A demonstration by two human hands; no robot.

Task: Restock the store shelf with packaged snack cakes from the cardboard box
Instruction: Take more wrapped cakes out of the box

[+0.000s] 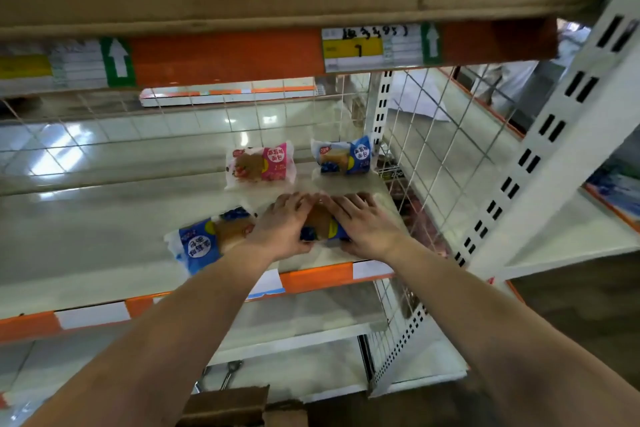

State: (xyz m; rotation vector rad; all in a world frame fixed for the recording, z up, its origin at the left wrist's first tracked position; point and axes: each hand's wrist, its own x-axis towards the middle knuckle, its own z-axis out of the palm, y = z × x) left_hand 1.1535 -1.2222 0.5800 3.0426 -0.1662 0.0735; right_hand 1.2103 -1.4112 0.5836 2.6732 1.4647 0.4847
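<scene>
Here the left grip (282,224) and right grip (367,224) clasp a blue snack cake (322,227), long axis left-to-right.

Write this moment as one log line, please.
action: placing | left hand, right hand: grip blue snack cake on shelf | nearby: pink pack, rear blue pack, front-left blue pack

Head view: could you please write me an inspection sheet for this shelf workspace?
Surface: shelf, pale, mostly bare, orange-and-white front edge.
Job's things: pink pack and back blue pack at the rear; front blue pack near the edge; held pack to its right; box at the bottom.
Clutter: metal object below, unclear.
Hands: left hand and right hand both grip the held pack.
Cables: nothing seen.
Surroundings: wire mesh at the right, price rail above, slotted post.
</scene>
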